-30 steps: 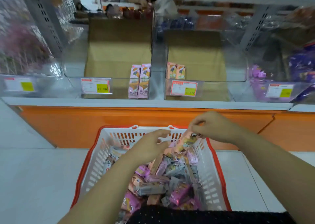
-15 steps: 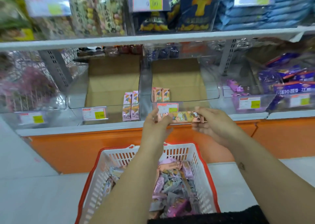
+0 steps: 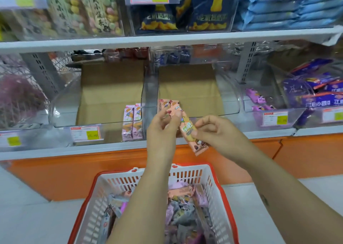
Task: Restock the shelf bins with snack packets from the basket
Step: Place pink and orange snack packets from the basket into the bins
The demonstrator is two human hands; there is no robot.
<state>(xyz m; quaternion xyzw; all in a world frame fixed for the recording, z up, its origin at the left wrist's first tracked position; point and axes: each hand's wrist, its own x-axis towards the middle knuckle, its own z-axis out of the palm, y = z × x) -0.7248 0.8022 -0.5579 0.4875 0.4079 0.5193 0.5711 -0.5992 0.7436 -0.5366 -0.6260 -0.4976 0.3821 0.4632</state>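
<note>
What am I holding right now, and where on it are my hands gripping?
One peach snack packet: the left hand pinches its upper end, the right hand pinches near its middle.

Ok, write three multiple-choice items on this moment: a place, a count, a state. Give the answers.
1. Where is the peach packet?
A. held in the air above the basket
B. flat on the floor
C. on the top shelf

2. How many pink packets stand in the clear bin left of it?
A. none
B. two
C. five

3. What is the right hand doing?
A. resting open on the shelf
B. gripping the basket rim
C. pinching the peach packet

Answers:
1 A, it is held up over the basket, clear of the packets inside.
2 B, a pair stands side by side behind the bin's front wall.
3 C, thumb and fingers close on its lower part.
</note>
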